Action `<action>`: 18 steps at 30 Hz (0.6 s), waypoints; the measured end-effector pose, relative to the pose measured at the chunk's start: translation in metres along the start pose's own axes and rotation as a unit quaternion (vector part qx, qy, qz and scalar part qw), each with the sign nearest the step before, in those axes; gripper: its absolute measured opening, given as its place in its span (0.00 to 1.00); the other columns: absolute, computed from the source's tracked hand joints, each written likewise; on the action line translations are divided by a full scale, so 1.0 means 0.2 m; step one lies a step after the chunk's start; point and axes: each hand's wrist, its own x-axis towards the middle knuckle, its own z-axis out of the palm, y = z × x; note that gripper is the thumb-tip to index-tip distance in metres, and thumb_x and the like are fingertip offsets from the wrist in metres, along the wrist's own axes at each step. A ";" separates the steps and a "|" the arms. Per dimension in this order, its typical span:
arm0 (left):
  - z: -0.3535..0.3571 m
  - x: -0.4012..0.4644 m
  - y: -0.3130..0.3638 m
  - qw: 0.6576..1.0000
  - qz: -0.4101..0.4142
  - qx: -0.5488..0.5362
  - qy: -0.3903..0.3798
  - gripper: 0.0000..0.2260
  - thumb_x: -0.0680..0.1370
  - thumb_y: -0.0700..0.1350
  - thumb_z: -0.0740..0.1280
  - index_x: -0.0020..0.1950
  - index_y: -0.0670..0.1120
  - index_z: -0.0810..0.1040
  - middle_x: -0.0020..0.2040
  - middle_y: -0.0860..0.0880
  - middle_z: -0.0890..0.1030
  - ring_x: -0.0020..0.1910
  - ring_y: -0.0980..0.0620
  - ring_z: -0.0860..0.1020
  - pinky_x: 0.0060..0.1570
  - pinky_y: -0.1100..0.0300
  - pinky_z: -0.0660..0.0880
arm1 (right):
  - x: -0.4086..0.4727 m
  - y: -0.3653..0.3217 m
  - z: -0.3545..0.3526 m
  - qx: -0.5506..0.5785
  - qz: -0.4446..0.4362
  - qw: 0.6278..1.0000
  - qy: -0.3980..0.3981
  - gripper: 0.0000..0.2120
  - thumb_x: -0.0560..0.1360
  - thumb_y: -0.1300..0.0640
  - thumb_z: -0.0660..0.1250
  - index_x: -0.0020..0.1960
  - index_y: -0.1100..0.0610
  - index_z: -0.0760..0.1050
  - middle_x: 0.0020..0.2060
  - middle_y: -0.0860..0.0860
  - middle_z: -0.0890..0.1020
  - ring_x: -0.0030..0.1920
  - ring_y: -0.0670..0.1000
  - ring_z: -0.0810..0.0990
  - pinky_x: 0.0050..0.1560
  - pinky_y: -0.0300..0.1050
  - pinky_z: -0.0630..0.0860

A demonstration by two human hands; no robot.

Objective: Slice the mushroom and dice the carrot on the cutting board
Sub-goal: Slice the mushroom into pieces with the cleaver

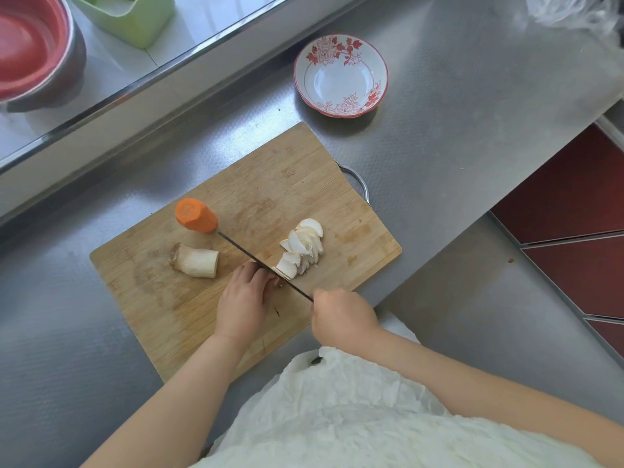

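Mushroom-slicing: right hand (341, 319) grips thin dark knife (266, 266); left hand (244, 295) pins pale mushroom piece (285, 267). Next: stub (196, 260), orange carrot chunk (197, 216).

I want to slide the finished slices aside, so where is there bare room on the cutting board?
Free: the far half of the cutting board toward the bowl, and the near left corner below the mushroom stem. Crowded: around the knife, mushroom slices, carrot and both hands.

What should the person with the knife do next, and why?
Probably press the knife down for another slice: its blade sits on the mushroom piece that the left hand steadies, beside the finished slices. A second mushroom chunk and the carrot wait uncut.
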 end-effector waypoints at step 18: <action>0.03 0.00 -0.02 0.999 0.027 0.017 0.026 0.14 0.78 0.49 0.60 0.42 0.41 0.78 0.41 0.46 0.76 0.39 0.45 0.74 0.28 0.56 0.70 | 0.10 -0.04 0.04 0.033 0.056 0.997 -0.048 0.08 0.80 0.62 0.57 0.55 0.61 0.73 0.49 0.57 0.80 0.48 0.58 0.79 0.37 0.44 0.68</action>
